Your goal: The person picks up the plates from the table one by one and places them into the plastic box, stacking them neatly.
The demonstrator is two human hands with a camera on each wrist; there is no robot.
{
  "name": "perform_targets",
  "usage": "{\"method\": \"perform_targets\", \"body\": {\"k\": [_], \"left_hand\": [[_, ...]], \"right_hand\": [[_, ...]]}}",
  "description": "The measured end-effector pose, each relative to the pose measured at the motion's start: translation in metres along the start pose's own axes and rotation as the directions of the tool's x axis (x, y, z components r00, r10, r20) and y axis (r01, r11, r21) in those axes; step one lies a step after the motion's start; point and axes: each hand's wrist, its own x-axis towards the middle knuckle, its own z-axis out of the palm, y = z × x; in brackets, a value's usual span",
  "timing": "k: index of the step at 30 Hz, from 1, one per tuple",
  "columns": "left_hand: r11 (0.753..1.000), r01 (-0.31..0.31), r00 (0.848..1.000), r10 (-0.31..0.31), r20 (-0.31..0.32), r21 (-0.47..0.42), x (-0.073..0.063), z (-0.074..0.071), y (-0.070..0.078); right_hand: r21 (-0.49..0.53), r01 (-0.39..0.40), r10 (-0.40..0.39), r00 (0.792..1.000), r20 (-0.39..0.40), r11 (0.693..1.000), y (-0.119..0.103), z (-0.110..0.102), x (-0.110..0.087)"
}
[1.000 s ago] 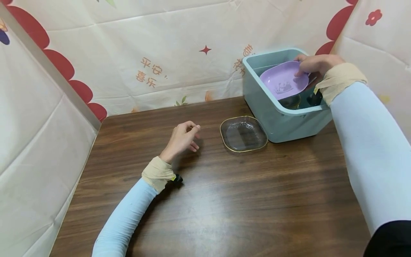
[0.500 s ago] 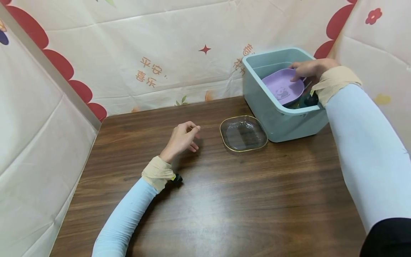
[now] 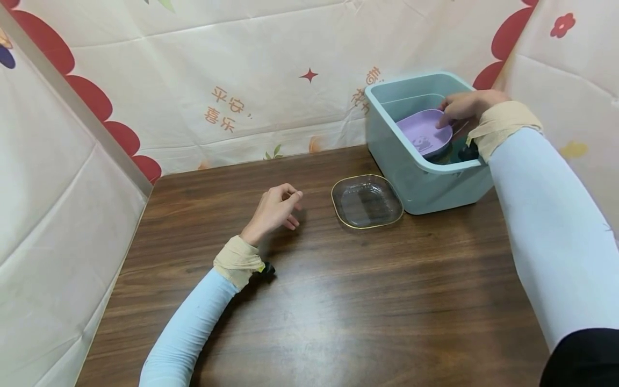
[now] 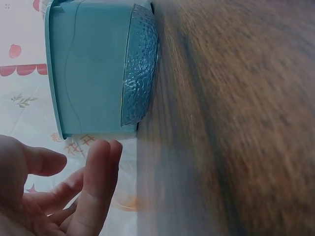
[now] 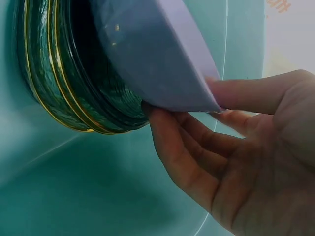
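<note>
My right hand pinches the rim of a purple dish inside the blue-green plastic bin, thumb on the inner face and fingers underneath. In the right wrist view the purple dish tilts over a stack of gold-rimmed glass dishes in the bin; whether it touches the stack I cannot tell. Over the table my left hand hangs loosely bent and holds nothing. Between that hand and the bin lies a clear, gold-rimmed square glass dish, close against the bin's wall.
The brown wooden table stretches toward me. A pale printed cloth hangs behind it, with further cloth sheets at the left and right. The bin stands at the table's back right.
My right hand has lowered the purple dish deeper into the bin, shifting a little left and toward me. The left hand and the glass dish on the table have stayed put.
</note>
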Motion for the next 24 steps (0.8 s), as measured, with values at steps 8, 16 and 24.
{"method": "perform_targets", "body": {"k": [8,16,24], "left_hand": [[1.0,-0.007,1.0,0.007,0.006,0.011,0.0019,0.0023,-0.0013],[1.0,-0.011,1.0,0.011,0.014,0.005,0.002,0.0029,-0.0019],[1.0,-0.007,1.0,0.007,0.023,0.002,0.0012,0.0026,-0.0027]], "right_hand": [[-0.012,0.0,0.0,0.999,0.036,1.0,-0.0003,-0.0031,0.0004],[-0.02,-0.03,0.03,1.0,-0.001,0.999,0.002,-0.002,-0.0031],[-0.066,-0.068,0.068,0.998,-0.003,0.996,-0.0022,0.0022,-0.0086]]}}
